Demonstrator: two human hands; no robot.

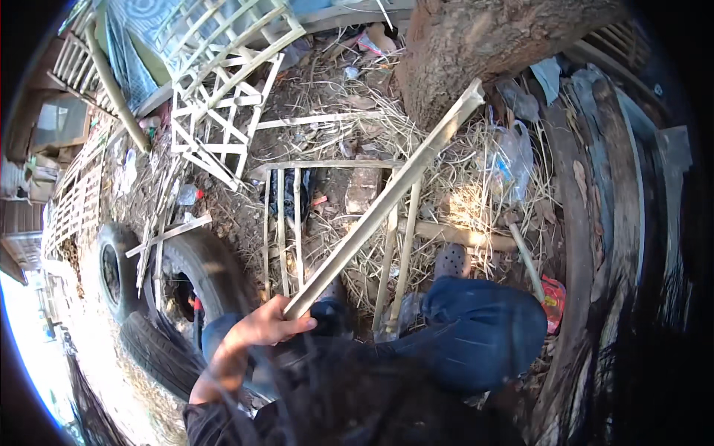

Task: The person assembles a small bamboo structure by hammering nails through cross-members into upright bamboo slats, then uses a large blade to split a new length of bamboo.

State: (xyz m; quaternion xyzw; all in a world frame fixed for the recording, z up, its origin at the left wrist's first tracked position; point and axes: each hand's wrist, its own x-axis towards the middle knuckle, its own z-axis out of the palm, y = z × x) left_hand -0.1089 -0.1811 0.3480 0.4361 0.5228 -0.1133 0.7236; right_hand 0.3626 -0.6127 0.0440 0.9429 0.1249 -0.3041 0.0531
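Observation:
My left hand (269, 324) is closed around the lower end of a long split bamboo piece (387, 197). It slants up to the right, its far end overlapping the base of a tree trunk (465, 44) in view. Below it, on the ground between my feet, lies a bamboo frame (335, 164) with a crossbar and several thin upright slats (298, 223). The held piece passes over part of this frame. My right hand is not in view.
Old tyres (212, 271) lie at the left. Bamboo lattices (216, 126) stand at the far left. A hammer-like tool (528, 260) with a pale handle leans by my right knee, near a red packet (552, 303). Bamboo shavings, a brick (364, 187), a wooden bar (457, 235) and plastic bags (513, 160) litter the ground.

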